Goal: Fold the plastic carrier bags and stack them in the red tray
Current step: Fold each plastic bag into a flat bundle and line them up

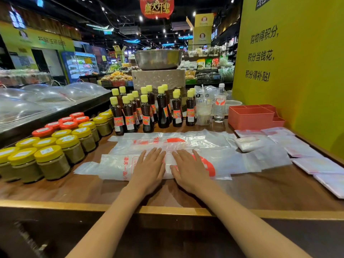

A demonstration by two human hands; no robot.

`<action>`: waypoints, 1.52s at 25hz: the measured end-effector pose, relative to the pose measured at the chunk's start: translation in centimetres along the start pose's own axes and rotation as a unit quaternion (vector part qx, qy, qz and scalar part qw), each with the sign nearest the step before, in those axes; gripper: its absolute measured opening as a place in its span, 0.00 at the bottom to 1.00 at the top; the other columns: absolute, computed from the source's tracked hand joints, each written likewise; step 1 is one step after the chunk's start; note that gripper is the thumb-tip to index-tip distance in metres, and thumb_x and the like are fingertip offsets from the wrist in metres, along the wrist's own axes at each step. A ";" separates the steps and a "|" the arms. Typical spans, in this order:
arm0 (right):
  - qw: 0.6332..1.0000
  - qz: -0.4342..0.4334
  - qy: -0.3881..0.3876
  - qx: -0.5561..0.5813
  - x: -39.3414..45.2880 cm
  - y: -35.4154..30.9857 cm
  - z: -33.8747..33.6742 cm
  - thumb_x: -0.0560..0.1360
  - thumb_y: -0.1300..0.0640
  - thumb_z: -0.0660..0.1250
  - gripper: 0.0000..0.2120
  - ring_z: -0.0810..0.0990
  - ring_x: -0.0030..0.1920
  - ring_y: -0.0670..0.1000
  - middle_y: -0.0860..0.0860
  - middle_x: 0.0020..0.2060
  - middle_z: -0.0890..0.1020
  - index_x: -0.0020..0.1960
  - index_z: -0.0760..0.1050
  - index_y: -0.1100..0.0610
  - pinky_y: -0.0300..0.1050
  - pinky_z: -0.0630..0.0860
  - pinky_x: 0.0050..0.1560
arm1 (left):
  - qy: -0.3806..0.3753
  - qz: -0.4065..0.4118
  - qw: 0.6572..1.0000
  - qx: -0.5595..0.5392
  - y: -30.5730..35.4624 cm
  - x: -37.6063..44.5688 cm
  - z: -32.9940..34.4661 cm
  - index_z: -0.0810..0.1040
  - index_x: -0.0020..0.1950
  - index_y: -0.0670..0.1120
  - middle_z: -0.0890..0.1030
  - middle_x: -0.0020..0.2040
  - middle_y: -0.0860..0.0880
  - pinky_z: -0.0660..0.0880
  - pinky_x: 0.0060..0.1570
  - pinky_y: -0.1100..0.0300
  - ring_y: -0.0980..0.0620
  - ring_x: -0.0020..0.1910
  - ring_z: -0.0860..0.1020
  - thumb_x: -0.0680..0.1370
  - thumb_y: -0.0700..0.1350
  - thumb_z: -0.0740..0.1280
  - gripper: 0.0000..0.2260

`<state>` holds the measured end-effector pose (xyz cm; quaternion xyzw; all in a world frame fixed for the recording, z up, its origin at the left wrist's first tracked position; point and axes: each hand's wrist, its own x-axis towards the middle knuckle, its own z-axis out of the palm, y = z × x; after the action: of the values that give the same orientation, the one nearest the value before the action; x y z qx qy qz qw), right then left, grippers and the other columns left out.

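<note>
1. at the far left of the counter (78, 189) stand jars with yellow lids (50, 161) and, behind them, jars with red lids (63, 123); just right of these is a cluster of dark sauce bottles with yellow caps (147, 108).
2. the left hand (149, 170) lies flat on the near carrier bag (115, 166), fingers straight and together, its grip holding nothing, only pressing the plastic down.
3. the right hand (188, 170) lies flat just beside it on the same bag, fingers spread, likewise gripping nothing.
4. the step in hand looks like smoothing the bag along its length before or after a lengthwise fold; a second flat bag (167, 140) lies just behind it, touching or overlapping.
5. the next move probably calls for sliding the palms outward to push air out, then pinching one end to bring it over toward the other.
6. further right lie several folded bags (247, 144) and flatter white squares, spread toward the counter's right edge; whether all of these are bags is hard to tell.
7. the red tray (249, 118) sits at the back right against the yellow wall (297, 90), and its compartments look empty from here.
8. the counter is brown wood with a pale front edge; beyond it is a shop with shelves, ceiling lights and a metal basin (158, 58).
</note>
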<state>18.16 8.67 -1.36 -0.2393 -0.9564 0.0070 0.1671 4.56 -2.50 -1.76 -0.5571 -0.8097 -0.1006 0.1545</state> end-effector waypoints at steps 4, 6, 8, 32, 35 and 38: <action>0.999 0.023 0.016 0.019 0.6 1.6 0.6 0.85 0.42 0.47 0.27 0.52 0.80 0.50 0.50 0.80 0.58 0.81 0.54 0.51 0.54 0.41 0.79 | -0.002 -0.010 1.000 -0.019 -0.6 0.7 0.6 0.57 0.81 0.52 0.57 0.81 0.52 0.37 0.76 0.54 0.54 0.80 0.51 0.75 0.61 0.30 0.38; 1.000 -0.006 -0.003 0.030 0.4 1.5 1.2 0.84 0.42 0.47 0.27 0.51 0.81 0.50 0.49 0.81 0.57 0.81 0.53 0.49 0.55 0.41 0.79 | 0.001 -0.003 0.999 -0.032 -0.5 0.9 0.9 0.58 0.81 0.52 0.57 0.81 0.52 0.37 0.76 0.55 0.55 0.80 0.51 0.77 0.61 0.32 0.36; 0.999 -0.026 -0.024 0.037 0.3 1.2 1.9 0.85 0.41 0.46 0.28 0.49 0.81 0.50 0.49 0.81 0.55 0.82 0.53 0.49 0.55 0.41 0.79 | -0.026 0.003 0.999 -0.048 -0.3 0.9 1.5 0.55 0.81 0.52 0.54 0.82 0.53 0.38 0.76 0.54 0.56 0.80 0.48 0.81 0.59 0.37 0.30; 0.967 0.211 -0.141 0.016 -3.6 13.9 -0.7 0.85 0.42 0.43 0.30 0.47 0.81 0.50 0.51 0.82 0.50 0.82 0.48 0.56 0.56 0.43 0.79 | -0.084 -0.197 0.977 -0.014 -8.5 -2.5 -0.3 0.70 0.74 0.48 0.72 0.73 0.46 0.64 0.68 0.49 0.47 0.70 0.70 0.73 0.74 0.44 0.42; 0.979 0.196 -0.064 0.007 -3.7 13.4 -1.1 0.81 0.43 0.52 0.26 0.60 0.76 0.50 0.52 0.75 0.68 0.74 0.66 0.53 0.58 0.48 0.78 | -0.003 -0.153 0.988 -0.009 -8.0 -2.3 -0.3 0.75 0.68 0.48 0.76 0.68 0.47 0.67 0.65 0.51 0.48 0.66 0.73 0.70 0.75 0.43 0.43; 0.992 0.115 -0.054 0.007 -3.6 12.3 -1.6 0.75 0.39 0.54 0.32 0.52 0.80 0.47 0.47 0.78 0.62 0.77 0.63 0.49 0.56 0.40 0.79 | -0.104 -0.039 0.993 -0.046 -7.1 -2.2 0.1 0.59 0.80 0.52 0.59 0.80 0.51 0.52 0.77 0.52 0.51 0.79 0.55 0.69 0.79 0.46 0.47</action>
<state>27.28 17.83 -2.09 -0.3456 -0.9302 0.0453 0.1149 -1.32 -6.90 -2.60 -0.5389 -0.8371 -0.0852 0.0401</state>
